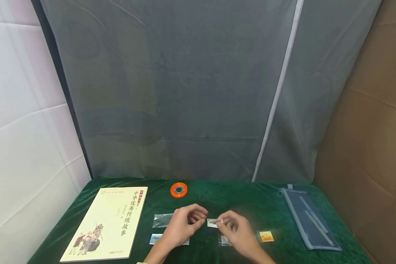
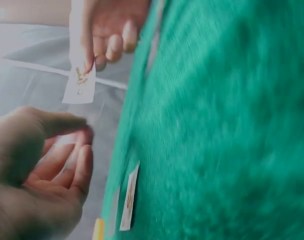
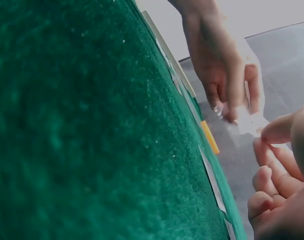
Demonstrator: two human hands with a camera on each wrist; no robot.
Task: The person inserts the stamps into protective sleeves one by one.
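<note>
In the head view my right hand (image 1: 235, 231) pinches a small white picture stamp (image 1: 212, 223) between thumb and forefinger. The stamp (image 2: 80, 89) hangs from those fingertips in the left wrist view, a brown figure printed on it. My left hand (image 1: 184, 223) hovers just left of it, fingers loosely bent, and I see nothing clearly gripped there. In the right wrist view, glare by the left fingertips hides whether they touch the stamp. Another stamp (image 1: 224, 240) in a clear sleeve lies partly under the right hand. A blue-green stamp (image 1: 155, 238) lies beside the left wrist.
A clear plastic sleeve (image 1: 161, 220) lies left of the left hand, and a yellow stamp (image 1: 266, 236) right of the right hand. A cream book (image 1: 109, 220) is at left, an orange tape roll (image 1: 174, 192) behind, a blue zip pouch (image 1: 298, 216) at right. Green cloth (image 1: 250, 198) covers the table.
</note>
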